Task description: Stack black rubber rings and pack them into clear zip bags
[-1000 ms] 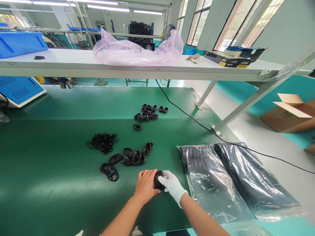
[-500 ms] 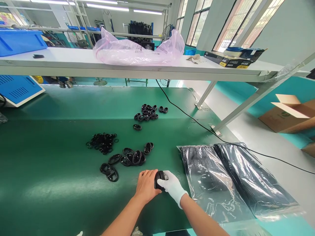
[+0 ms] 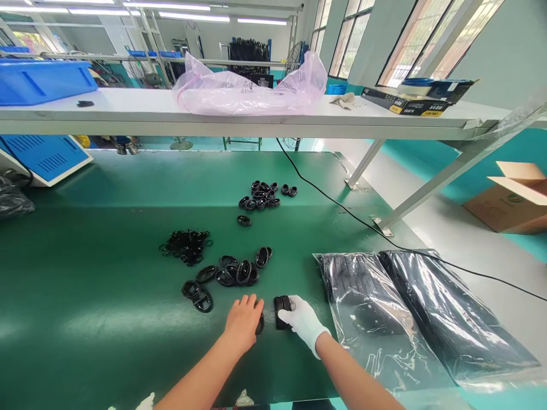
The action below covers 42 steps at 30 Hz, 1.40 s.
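Observation:
My right hand [image 3: 302, 322], in a white glove, is closed around a ribbed stack of black rings [image 3: 282, 311] above the green mat. To its left, my bare left hand [image 3: 244, 320] has its fingers curled over a black oval ring [image 3: 260, 324], mostly hidden under the palm. A gap separates the two hands. Beyond them lie a group of black oval rings [image 3: 243, 272] and two overlapping rings [image 3: 202, 300]. A pile of small thin black rings [image 3: 186, 246] is further left. More black rings [image 3: 260, 195] are grouped toward the back.
Two clear bags of black parts [image 3: 367, 307] lie at the right, crossed by a black cable [image 3: 342, 208]. A white shelf [image 3: 239, 126] spans the back, carrying a pink plastic bag [image 3: 252, 94] and a blue bin [image 3: 47, 82]. A cardboard box [image 3: 508, 199] stands on the floor.
My left hand has come away from the stack and moved left, with a single black ring under it. My right hand keeps hold of the stack. The view has shifted slightly.

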Tool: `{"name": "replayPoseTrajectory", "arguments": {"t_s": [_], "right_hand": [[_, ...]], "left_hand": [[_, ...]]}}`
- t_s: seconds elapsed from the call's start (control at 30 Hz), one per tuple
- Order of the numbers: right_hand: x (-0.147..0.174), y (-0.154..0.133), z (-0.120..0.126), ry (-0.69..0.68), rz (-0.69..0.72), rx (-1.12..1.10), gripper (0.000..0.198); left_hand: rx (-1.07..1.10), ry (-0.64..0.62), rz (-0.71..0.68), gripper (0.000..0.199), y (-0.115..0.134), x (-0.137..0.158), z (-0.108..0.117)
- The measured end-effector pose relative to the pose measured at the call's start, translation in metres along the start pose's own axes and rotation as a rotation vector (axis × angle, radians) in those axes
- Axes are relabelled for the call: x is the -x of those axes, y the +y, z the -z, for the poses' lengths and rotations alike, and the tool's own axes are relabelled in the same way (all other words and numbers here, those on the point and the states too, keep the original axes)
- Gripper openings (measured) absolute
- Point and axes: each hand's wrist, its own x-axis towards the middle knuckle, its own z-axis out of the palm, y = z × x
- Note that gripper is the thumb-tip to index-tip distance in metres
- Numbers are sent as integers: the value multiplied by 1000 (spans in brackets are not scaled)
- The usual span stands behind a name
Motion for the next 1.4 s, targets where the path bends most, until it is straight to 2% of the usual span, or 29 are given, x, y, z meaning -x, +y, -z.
{"name": "replayPoseTrajectory", "arguments": {"t_s": [0.13, 0.23, 0.43, 0.57, 0.9, 1.07, 1.1, 1.17, 1.23, 1.27, 1.33, 1.4], "right_hand": [[2, -1, 1, -7, 6, -5, 39], [3, -1, 1, -9, 21, -19, 39], [3, 1, 1, -7, 49, -35, 37], [5, 1, 3, -4, 56, -27, 38], [4, -7, 11, 6, 94, 46, 35], [11, -17, -1, 131, 35, 218, 44], [14, -20, -3, 149, 12, 249, 46], [19, -24, -5, 145, -24, 288, 47], [22, -28, -4, 118, -38, 301, 47], [23, -29, -3, 108, -39, 301, 47], [25, -30, -2, 95, -35, 295, 46], [27, -30, 0, 88, -33, 288, 46]], "left_hand": [[49, -37, 118, 82, 14, 1, -11], [138, 0, 161, 76, 18, 5, -15], [557, 90, 38, 77, 15, 3, -23], [702, 104, 34, 75, 12, 0, -34], [747, 120, 14, 77, 12, -13, -38], [716, 125, -39, 81, 12, -7, -36], [698, 141, -46, 79, 8, -2, -32], [628, 233, 30, 57, -10, 10, -20], [483, 380, 254, 27, -39, 23, -6], [378, 442, 396, 24, -57, 29, 0], [168, 438, 573, 24, -92, 38, 10], [21, 355, 622, 25, -121, 44, 16]]}}
